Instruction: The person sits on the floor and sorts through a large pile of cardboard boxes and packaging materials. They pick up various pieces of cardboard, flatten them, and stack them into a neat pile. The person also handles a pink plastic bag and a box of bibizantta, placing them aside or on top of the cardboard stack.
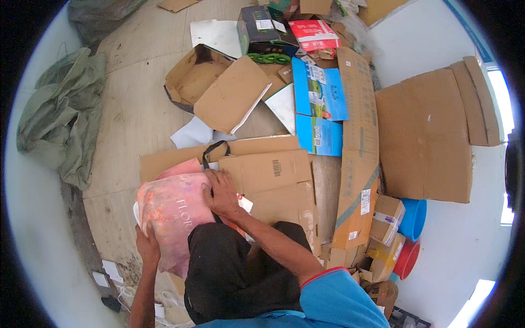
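A pink printed bag [170, 217] with white lettering lies before me, beside my dark-clothed knees. My left hand [147, 246] grips its left edge, thumb on top and the other fingers hidden beneath. Across the bag's upper right edge, my right hand [221, 192] is bent with its fingers curled on the material. A black strap loop [215, 149] sticks up just beyond that hand. Under and beside the bag lie flattened brown cardboard pieces [266, 168], one bearing a barcode. Part of a red-and-white item [245, 202] shows below my right wrist.
An open brown carton [201, 76] and a blue printed cardboard sheet [320, 102] lie ahead. A long cardboard piece [357, 164] runs along the right, near a large carton [426, 135] and blue [414, 219] and red tubs [407, 258]. Grey-green cloth [65, 115] lies left.
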Available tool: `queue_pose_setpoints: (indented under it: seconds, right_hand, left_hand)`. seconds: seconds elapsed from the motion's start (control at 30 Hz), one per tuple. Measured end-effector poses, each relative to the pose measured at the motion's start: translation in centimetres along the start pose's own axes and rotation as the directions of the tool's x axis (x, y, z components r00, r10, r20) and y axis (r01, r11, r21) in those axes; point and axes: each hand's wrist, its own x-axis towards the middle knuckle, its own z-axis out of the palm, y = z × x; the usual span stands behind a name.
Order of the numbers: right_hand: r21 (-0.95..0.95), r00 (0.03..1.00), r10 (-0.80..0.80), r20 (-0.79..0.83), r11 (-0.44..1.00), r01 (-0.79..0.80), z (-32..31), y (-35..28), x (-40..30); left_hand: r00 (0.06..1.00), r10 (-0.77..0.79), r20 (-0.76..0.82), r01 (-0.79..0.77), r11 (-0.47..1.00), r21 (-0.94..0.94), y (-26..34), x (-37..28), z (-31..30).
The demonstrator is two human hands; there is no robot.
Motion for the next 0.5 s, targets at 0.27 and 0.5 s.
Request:
queue_pose_setpoints:
  seconds: [0.27,0.5]
  right_hand:
    - [-0.047,1.0,0.003,-0.009,0.999,-0.003,0.4,0.2,-0.2]
    - [0.013,0.999,0.029,0.022,0.999,-0.029,0.9,0.2,-0.4]
  left_hand:
    - [0.976,-0.212,-0.058,0.216,0.974,0.068,-2.6,-7.0,0.7]
    - [0.976,-0.08,-0.204,0.055,0.991,-0.123,-9.7,-7.0,4.4]
